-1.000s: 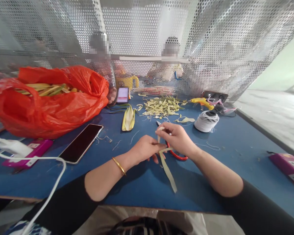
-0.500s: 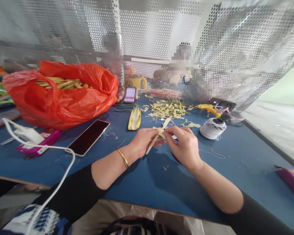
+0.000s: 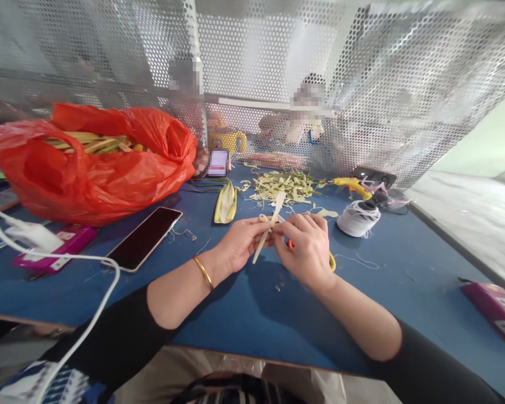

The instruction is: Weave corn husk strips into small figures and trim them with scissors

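Observation:
A pale yellow-green strip of leaf or husk (image 3: 279, 204) stands slantwise between my hands, with a small loop at its side. My left hand (image 3: 240, 242), a gold bangle on its wrist, pinches the strip from the left. My right hand (image 3: 309, 249) is closed against the same spot, thumb and forefinger at the strip's middle. The fingers hide the place where the strip crosses itself. Beneath my right hand a yellow curved handle (image 3: 332, 261) and a bit of red show; the rest is covered. Just beyond lies a heap of pale strips (image 3: 284, 187).
At left are a red plastic bag (image 3: 122, 191) of yellowish strips, a phone (image 3: 145, 238) and a purple box (image 3: 73, 247) with a white cable. A yellow-green husk (image 3: 225, 205) lies mid-table. On the right are a white thread spool (image 3: 358, 219), yellow glue gun (image 3: 353, 187) and another purple box (image 3: 494, 308).
The whole view has shifted a little, so the table things appear further left. My right fingers have closed in on the strip, and a yellow handle now shows below that hand.

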The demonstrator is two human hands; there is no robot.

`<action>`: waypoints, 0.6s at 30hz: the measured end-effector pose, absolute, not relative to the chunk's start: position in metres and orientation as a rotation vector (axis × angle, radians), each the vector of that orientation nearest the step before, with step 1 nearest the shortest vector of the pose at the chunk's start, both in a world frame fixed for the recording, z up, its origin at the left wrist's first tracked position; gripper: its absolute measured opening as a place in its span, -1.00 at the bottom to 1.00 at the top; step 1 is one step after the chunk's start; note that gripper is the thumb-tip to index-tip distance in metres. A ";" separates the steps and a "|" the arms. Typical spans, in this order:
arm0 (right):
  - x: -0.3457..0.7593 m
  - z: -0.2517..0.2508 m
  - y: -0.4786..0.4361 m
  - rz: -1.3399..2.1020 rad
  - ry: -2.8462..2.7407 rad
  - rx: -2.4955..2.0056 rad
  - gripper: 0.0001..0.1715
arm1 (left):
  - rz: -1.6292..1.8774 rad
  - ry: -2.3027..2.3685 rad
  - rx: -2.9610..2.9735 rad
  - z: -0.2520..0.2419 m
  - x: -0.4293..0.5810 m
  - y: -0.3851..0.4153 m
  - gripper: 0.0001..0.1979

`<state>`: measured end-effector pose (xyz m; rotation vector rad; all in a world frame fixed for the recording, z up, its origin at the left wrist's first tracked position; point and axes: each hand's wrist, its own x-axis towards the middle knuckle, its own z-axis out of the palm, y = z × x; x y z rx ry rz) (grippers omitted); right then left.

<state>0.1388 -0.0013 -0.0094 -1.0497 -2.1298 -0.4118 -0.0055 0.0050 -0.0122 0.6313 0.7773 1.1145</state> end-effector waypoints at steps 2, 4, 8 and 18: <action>0.139 -0.009 -0.001 -0.439 -2.193 -1.011 -0.82 | 1.127 0.786 0.624 -0.013 -0.005 0.006 -0.97; 0.138 -0.009 -0.001 -0.485 -2.310 -0.898 -0.78 | 1.151 0.790 0.626 -0.013 -0.005 0.006 -0.98; 0.136 -0.010 0.000 -0.586 -2.531 -0.623 -0.70 | 1.157 0.794 0.642 -0.015 -0.005 0.006 -0.89; 0.142 -0.013 0.006 -0.017 -1.980 -0.990 -0.85 | 1.157 0.799 0.682 -0.014 -0.004 0.004 -0.86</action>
